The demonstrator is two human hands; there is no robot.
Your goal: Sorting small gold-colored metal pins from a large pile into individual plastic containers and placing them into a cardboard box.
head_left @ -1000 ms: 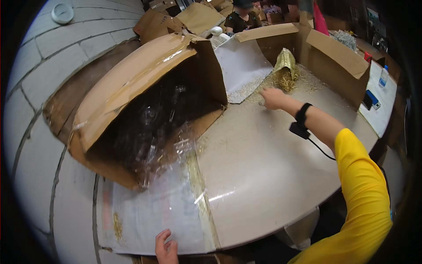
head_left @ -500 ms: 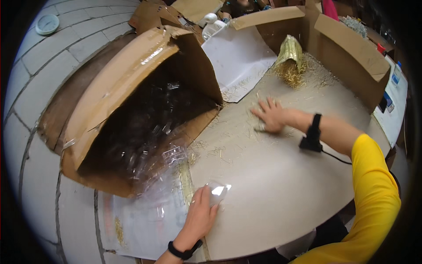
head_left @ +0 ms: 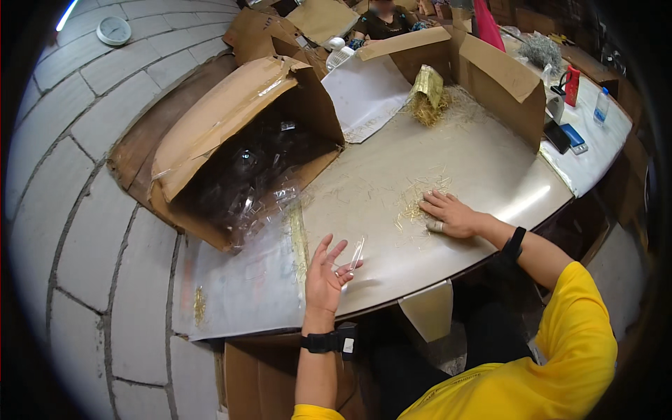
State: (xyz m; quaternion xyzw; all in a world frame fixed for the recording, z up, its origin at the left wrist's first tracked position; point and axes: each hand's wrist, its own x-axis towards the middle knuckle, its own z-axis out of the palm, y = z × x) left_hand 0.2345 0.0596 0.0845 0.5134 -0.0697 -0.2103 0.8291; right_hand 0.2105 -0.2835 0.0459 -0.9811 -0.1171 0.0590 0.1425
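Note:
My left hand (head_left: 324, 283) is raised over the near table edge, palm partly up. It holds a small clear plastic box (head_left: 358, 253) between thumb and fingers. Flat on the tabletop (head_left: 364, 182), fingers spread, lies my right hand (head_left: 451, 215), with a pale wrap on one finger. Beside its fingertips is a loose scatter of thin gold pin-like pieces (head_left: 411, 205). A large cardboard box (head_left: 224, 119) lies on its side at the left, its mouth showing many clear plastic boxes (head_left: 255, 182). At the back, a gold bag (head_left: 428, 82) spills more gold pieces.
Cardboard flaps (head_left: 500, 84) wall the table's far right. Beyond them, a side table carries a red bottle (head_left: 572, 85), a clear water bottle (head_left: 601, 106) and a phone (head_left: 556, 136). A person (head_left: 385, 24) sits behind. A white sheet (head_left: 367, 91) lies near the box.
My right hand has swept toward me across the table, and gold pieces now gather by it. My left hand has lifted and turned palm-up with the clear box. The view has shifted.

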